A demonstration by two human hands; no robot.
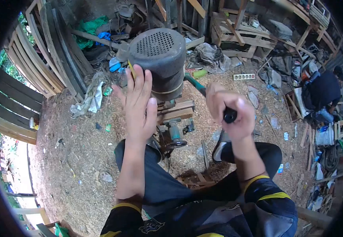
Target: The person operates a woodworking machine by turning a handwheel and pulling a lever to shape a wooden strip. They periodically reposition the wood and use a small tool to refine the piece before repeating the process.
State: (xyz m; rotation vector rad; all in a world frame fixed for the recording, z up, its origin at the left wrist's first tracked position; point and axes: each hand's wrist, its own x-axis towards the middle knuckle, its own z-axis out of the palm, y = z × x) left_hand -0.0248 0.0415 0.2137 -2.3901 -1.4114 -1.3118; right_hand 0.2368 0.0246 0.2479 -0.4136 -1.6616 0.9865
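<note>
A dark, upright electric motor (161,65) with a perforated round cap stands in front of me, above a teal machine part with a handwheel (175,144). My left hand (138,104) lies against the motor's near left side, fingers stretched out. By its fingertips shows a thin yellow strip (131,69). The fingers of my right hand (232,108) are wrapped round a green bar handle (196,85), whose black end (230,115) pokes out of the fist. The bar's far end reaches to the motor's right side.
Wood shavings and litter cover the ground (84,166). Wooden boards (62,47) lean at the left, and a wooden frame (242,33) stands at the back. Another person (323,93) crouches at the right. Wood blocks (175,112) sit below the motor.
</note>
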